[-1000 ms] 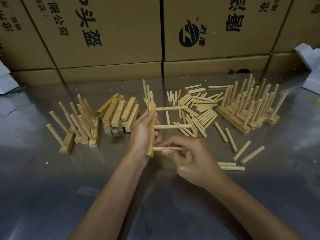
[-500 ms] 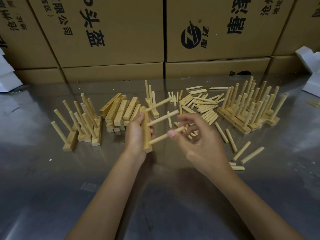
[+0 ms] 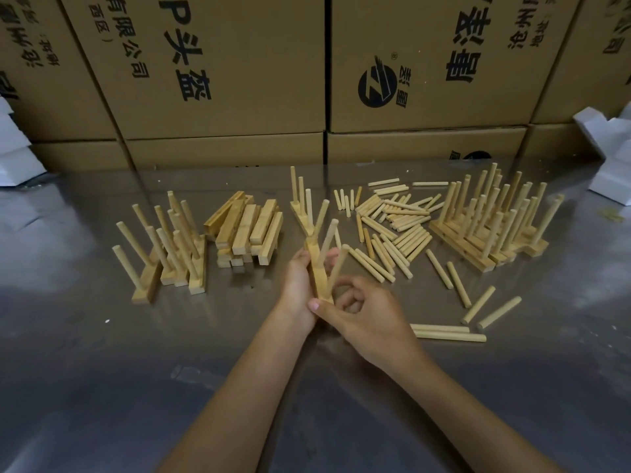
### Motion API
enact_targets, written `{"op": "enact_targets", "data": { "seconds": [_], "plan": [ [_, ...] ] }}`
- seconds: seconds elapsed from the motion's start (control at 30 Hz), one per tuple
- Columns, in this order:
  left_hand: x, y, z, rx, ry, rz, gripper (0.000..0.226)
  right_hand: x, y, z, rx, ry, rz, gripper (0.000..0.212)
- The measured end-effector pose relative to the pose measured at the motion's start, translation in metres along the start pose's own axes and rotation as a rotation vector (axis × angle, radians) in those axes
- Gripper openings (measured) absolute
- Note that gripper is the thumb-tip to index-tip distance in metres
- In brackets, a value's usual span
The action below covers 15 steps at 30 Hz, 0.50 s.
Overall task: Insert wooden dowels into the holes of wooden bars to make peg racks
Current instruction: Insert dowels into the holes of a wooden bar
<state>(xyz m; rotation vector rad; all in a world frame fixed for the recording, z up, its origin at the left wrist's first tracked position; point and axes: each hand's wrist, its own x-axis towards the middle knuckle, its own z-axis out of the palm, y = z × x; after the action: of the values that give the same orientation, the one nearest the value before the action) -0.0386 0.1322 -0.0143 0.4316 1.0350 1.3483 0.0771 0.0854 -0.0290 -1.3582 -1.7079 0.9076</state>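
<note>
A wooden bar [image 3: 317, 268] with three dowels standing up out of it is held just above the table's middle. My left hand [image 3: 296, 285] grips the bar from its left side. My right hand [image 3: 362, 312] pinches the bar's near end, thumb at the corner and fingers curled behind the nearest dowel [image 3: 338, 269]. Loose dowels [image 3: 396, 227] lie in a heap to the right of the bar. A stack of plain bars [image 3: 247, 230] sits to the left.
Finished racks stand at the left [image 3: 170, 254] and at the right [image 3: 491, 227], with one more rack [image 3: 302, 206] behind my hands. A few stray dowels [image 3: 447, 332] lie near my right wrist. Cardboard boxes [image 3: 239, 80] wall off the back; white foam pieces [image 3: 611, 148] sit at both edges.
The bar has turned from dowels pointing sideways right to dowels pointing up. My right hand let go of the lowest dowel and moved down to the bar's near end.
</note>
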Motion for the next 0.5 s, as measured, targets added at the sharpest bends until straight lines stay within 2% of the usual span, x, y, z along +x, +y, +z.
{"op": "enact_targets", "data": {
  "seconds": [0.1,0.2,0.27,0.37,0.47,0.5],
  "plan": [
    [0.003,0.002,0.0,-0.071,-0.062,-0.049,0.033,0.003,0.001,0.0,-0.031,0.048,0.016,0.02],
    [0.007,0.003,0.004,0.019,-0.026,-0.015,0.031,0.006,0.001,-0.002,-0.08,0.159,-0.002,0.02],
    [0.011,0.002,0.005,0.233,0.038,0.126,0.031,0.01,0.001,-0.004,-0.143,0.208,-0.06,0.023],
    [0.011,0.001,0.003,0.587,0.153,0.354,0.041,0.016,0.005,-0.006,-0.264,0.179,-0.101,0.029],
    [0.01,0.004,-0.005,0.922,0.303,0.541,0.056,0.029,0.008,-0.003,-0.324,0.148,-0.087,0.011],
    [0.01,0.005,-0.009,0.984,0.339,0.618,0.055,0.033,0.008,-0.002,-0.327,0.157,-0.075,0.013]
  ]
}}
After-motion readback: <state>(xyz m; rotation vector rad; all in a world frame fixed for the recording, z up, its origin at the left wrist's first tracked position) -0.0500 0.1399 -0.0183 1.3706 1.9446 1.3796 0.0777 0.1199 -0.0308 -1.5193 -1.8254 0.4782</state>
